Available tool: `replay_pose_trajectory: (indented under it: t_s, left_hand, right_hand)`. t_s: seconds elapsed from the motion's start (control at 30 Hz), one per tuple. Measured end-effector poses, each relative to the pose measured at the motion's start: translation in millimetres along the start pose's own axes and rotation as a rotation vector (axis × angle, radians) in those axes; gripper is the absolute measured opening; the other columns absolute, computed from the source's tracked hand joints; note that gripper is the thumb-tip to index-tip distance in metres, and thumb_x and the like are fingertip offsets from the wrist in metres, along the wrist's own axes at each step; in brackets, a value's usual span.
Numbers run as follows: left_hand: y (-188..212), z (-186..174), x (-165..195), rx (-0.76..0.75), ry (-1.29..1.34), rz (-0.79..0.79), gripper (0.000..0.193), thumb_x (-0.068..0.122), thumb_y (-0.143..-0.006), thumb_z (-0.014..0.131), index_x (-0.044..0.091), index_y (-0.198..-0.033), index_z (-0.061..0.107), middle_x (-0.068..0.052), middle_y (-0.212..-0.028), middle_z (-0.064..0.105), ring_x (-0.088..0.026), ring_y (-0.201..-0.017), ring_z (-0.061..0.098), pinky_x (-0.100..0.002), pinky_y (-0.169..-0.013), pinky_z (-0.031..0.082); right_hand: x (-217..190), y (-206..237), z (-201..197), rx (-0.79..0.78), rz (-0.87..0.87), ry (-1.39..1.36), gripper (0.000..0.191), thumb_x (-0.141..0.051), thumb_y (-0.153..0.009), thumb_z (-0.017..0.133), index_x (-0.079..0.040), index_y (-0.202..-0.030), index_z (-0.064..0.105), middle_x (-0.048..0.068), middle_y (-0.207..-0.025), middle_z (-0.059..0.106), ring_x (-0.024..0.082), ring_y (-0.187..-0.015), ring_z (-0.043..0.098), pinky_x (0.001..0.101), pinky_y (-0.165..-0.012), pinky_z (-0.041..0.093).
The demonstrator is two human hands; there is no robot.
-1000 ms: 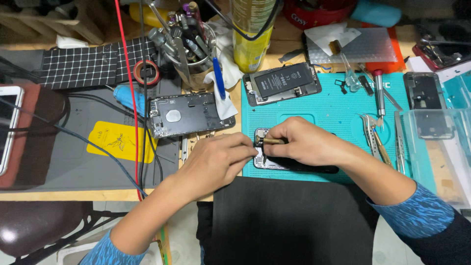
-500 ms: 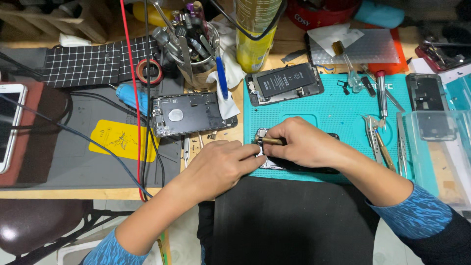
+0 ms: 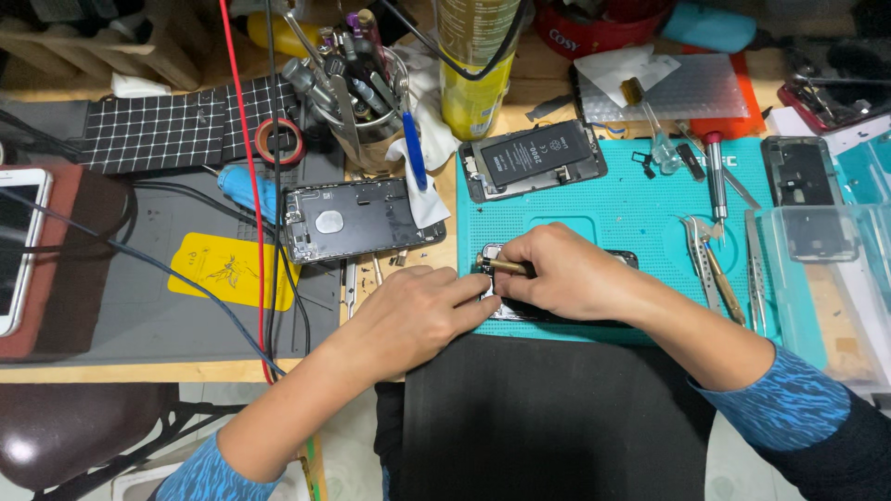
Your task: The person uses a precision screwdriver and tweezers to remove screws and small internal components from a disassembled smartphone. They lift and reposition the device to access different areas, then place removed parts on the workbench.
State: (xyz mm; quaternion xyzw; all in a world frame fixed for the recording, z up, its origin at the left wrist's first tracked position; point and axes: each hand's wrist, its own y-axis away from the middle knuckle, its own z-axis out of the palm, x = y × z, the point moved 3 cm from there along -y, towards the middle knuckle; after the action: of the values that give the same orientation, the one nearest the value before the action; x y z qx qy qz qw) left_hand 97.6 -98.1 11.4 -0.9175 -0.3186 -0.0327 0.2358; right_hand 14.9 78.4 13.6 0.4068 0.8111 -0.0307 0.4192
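Both hands meet at the near edge of the teal work mat (image 3: 640, 218), over an opened phone (image 3: 520, 311) that lies flat there. The left hand (image 3: 413, 311) comes in from the near left, forearm angled across the tabletop (image 3: 186, 371); its fingers are curled, and the fingertips press on the phone's left end, steadying it. The right hand (image 3: 566, 278) comes in from the near right, wrist bent inward, fingers closed in a pinch around a brass-coloured tool (image 3: 501, 265) whose tip points left onto the phone's far-left corner. Farther back on the mat lies a second opened phone with a black battery (image 3: 534, 158); to the left, off the mat, rests a grey phone back housing (image 3: 357, 221). Tweezers (image 3: 710, 264) lie to the right. Compared with half a second earlier, both hands keep the same grip and position; only the view has shifted slightly.
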Motion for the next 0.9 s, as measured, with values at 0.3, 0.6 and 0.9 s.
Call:
replay_pose_trajectory:
  t_s: [0.3,0.6,0.9]
  left_hand:
    - [-0.4,-3.0,0.2,-0.03,0.005,-0.011,0.027,0.012,-0.084,0.066,0.008,-0.111,0.069,-0.004,-0.103,0.065,-0.023,-0.083,0.066,-0.04,-0.066,0.053]
    - [1.4,-0.4,0.2,-0.102,0.022,-0.043,0.029,0.01,-0.082,0.066,0.007,-0.111,0.069,-0.007,-0.11,0.065,-0.025,-0.084,0.067,-0.042,-0.068,0.054]
    - [1.4,-4.5,0.9,-0.102,0.025,-0.027,0.034,0.01,-0.08,0.067,0.008,-0.114,0.07,-0.008,-0.117,0.066,-0.025,-0.087,0.068,-0.041,-0.07,0.055]
  right_hand:
    - [0.2,-1.9,1.1,0.003,-0.022,0.013,0.018,-0.021,-0.084,0.072,-0.005,-0.089,0.076,0.014,-0.064,0.068,0.021,-0.052,0.059,0.0383,-0.055,0.048]
    - [-1.8,3.2,-2.2,0.091,0.005,0.009,0.02,-0.022,-0.083,0.074,-0.002,-0.085,0.074,0.013,-0.062,0.066,0.021,-0.052,0.059,0.0388,-0.054,0.047]
    - [11.0,27.6,-46.7,0.353,0.158,-0.364,0.027,-0.023,-0.098,0.061,-0.002,-0.091,0.077,0.0,-0.06,0.06,0.009,-0.047,0.052,0.0274,-0.043,0.041]
